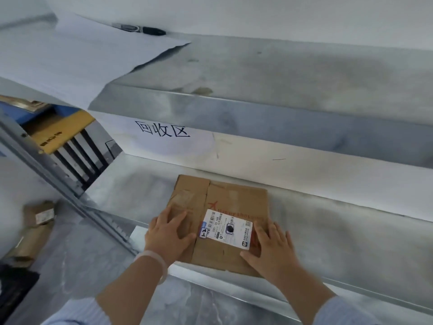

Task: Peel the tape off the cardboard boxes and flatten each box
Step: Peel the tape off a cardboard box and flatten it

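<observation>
A flattened brown cardboard box [232,198] lies on the lower metal shelf [339,231], a white shipping label [226,228] stuck on its top face. My left hand [167,233] presses flat on the box's left part, fingers spread. On the box's right near corner my right hand [271,247] lies flat, next to the label. Neither hand grips anything.
An upper metal shelf [257,73] overhangs, with white paper [70,57] and a black marker [140,29] on it. A handwritten sign [164,130] hangs on the back wall. More cardboard boxes [35,228] lie on the floor at left, past a metal shelf post [58,179].
</observation>
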